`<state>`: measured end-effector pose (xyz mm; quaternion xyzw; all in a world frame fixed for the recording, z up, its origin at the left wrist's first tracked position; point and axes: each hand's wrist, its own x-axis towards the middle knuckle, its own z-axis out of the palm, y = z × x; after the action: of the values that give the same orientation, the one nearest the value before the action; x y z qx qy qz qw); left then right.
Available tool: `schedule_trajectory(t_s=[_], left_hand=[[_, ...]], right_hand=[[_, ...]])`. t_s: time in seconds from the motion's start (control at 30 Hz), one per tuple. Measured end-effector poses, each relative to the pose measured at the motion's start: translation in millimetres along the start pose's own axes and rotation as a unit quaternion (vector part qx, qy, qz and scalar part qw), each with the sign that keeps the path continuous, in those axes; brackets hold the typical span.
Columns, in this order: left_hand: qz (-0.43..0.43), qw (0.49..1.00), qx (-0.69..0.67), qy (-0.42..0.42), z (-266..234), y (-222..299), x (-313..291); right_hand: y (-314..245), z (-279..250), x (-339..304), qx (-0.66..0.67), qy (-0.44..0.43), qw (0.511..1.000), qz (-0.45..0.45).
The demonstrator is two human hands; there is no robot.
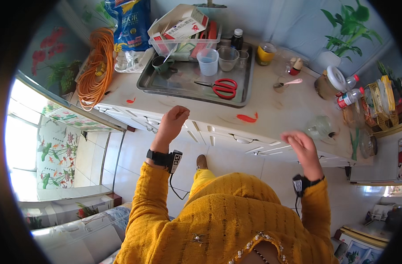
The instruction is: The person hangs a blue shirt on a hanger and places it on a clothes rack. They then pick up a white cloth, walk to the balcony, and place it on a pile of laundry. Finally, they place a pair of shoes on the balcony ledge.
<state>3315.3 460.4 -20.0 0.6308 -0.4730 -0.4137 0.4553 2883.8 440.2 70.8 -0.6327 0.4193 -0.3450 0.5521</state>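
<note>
My left hand (173,124) hangs in the air before the front edge of the cabinet top, closed with the fingertips drawn together. Whether anything lies inside it is hidden. To the right, my right hand (303,150) is raised near the front edge, with loosely bent fingers apart and nothing seen in them. A clear glass jar (319,128) lies just beyond it. Past my left hand, a metal tray (172,89) carries red-handled scissors (224,88), a translucent plastic cup (208,62), a clear glass cup (228,59) and a dark green mug (162,65).
Orange cable (96,70) lies coiled at the left beside a blue bag (131,25). A clear plastic bin (183,46) of boxes stands behind the tray. A pink-handled spoon (292,82), a white-lidded jar (330,80) and a plastic bottle (350,98) are at the right.
</note>
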Motion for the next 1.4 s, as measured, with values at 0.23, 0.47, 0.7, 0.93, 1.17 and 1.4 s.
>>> schedule_trajectory(t_s=[0.23, 0.47, 0.7, 0.93, 1.17, 1.4], left_hand=[[-0.144, 0.972, 0.106, -0.151, -68.3, -86.9, -3.4], [-0.05, 0.952, 0.273, 0.126, -115.5, -145.5, -7.1], [-0.071, 0.924, 0.376, 0.022, -113.2, -149.3, -2.9], [-0.047, 0.917, 0.393, 0.048, -116.9, -149.0, -64.6], [-0.093, 0.877, 0.467, 0.065, -88.8, -148.2, -137.3], [-0.121, 0.862, 0.491, 0.026, -77.9, -150.9, -160.8]], right_hand=[[5.8, 93.2, 199.4, -0.284, -0.161, 0.943, -0.055], [13.0, 117.8, 267.7, -0.561, -0.242, 0.791, -0.025], [-6.1, 130.8, 277.8, -0.634, -0.32, 0.703, 0.043], [-73.8, 123.3, 233.1, -0.287, -0.213, 0.897, 0.26], [-17.6, 168.2, 149.2, -0.127, -0.296, 0.936, 0.143], [74.6, 241.8, 104.9, -0.124, -0.333, 0.929, 0.1]])
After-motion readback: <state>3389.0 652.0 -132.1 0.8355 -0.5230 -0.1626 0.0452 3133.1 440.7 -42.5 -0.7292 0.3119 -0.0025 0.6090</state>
